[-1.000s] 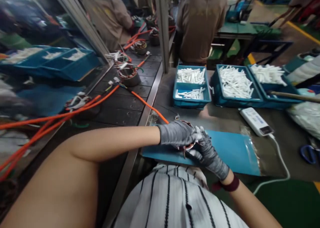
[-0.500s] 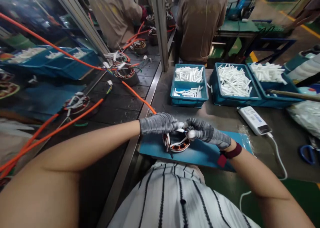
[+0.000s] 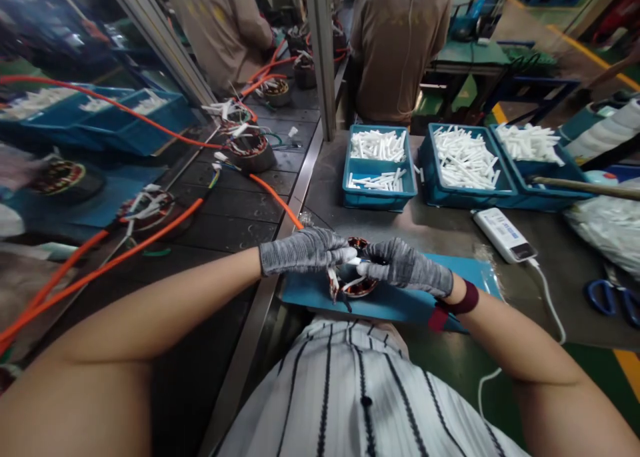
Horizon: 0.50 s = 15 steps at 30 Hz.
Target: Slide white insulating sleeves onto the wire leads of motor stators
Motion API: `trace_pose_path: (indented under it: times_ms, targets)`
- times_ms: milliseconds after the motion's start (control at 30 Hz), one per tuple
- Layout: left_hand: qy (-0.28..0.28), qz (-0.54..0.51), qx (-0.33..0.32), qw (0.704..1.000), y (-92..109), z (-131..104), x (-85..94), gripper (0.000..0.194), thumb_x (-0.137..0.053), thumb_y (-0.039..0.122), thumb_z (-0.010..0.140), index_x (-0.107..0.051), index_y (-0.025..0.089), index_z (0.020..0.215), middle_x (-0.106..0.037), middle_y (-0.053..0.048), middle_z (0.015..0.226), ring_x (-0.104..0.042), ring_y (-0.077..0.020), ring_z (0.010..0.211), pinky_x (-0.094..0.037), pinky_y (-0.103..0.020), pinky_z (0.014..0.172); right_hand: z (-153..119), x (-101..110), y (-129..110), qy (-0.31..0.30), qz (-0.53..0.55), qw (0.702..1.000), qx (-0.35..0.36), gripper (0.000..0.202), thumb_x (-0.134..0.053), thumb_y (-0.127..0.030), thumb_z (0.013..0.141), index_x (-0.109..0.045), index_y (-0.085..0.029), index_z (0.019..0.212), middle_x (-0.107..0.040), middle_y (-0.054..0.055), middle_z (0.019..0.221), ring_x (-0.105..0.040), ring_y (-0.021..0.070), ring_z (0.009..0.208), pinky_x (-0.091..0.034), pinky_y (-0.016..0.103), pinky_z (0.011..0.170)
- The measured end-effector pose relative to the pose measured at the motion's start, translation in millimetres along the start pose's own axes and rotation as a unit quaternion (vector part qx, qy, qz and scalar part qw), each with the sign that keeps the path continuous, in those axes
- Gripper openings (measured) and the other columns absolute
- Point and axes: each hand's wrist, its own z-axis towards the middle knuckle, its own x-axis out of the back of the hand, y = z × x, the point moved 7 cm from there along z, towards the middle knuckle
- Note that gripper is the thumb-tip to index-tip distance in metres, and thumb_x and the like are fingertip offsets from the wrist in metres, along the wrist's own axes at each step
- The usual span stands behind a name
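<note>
At the centre of the frame, just below the middle, we see the left hand in a grey knitted glove (image 3: pixel 305 250) and the right hand in a matching grey glove (image 3: pixel 405 270) meeting over a small round copper-wound motor stator (image 3: pixel 356 282), which rests on a flat blue plastic mat (image 3: pixel 400 300); both hands pinch a short white sleeve piece (image 3: pixel 354 261) at the stator's top rim, fingers curled close, probably because the part is small and needs steadying from both sides. In the upper middle stands a blue plastic bin with a divider (image 3: pixel 379 197), white tubes in both its compartments; right of it a second blue bin (image 3: pixel 467 191) and a third at the right edge (image 3: pixel 545 177) are likewise heaped with white tubes
</note>
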Motion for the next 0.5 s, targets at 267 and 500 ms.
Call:
trace_pose_path:
  times_ms: [267,500]
  targets:
    - [-0.022,-0.012,-0.013,1.000,-2.2,0.7,-9.8,0.026,-0.047,0.032,0.095,-0.061,0.011,0.090,-0.062,-0.002,0.080,-0.053,-0.0114,0.071,-0.039,-0.020,0.064,-16.9,7.1,0.4,-0.012,0.024,1.000,-0.003,0.030,-0.054,-0.035,0.096,-0.069,-0.021,0.119,-0.073,0.004,0.113,-0.068,0.0215,0.103,-0.057,0.038,0.092]
    - [0.053,0.186,-0.034,0.981,9.6,15.4,-14.5,0.030,-0.049,0.038,0.094,-0.067,0.014,0.098,-0.069,-0.009,0.092,-0.063,-0.0215,0.083,-0.045,-0.031,0.075,-23.7,10.5,-0.6,0.053,0.002,0.999,-0.003,0.029,-0.055,-0.034,0.096,-0.068,-0.018,0.115,-0.074,0.006,0.109,-0.068,0.0212,0.100,-0.057,0.035,0.090]
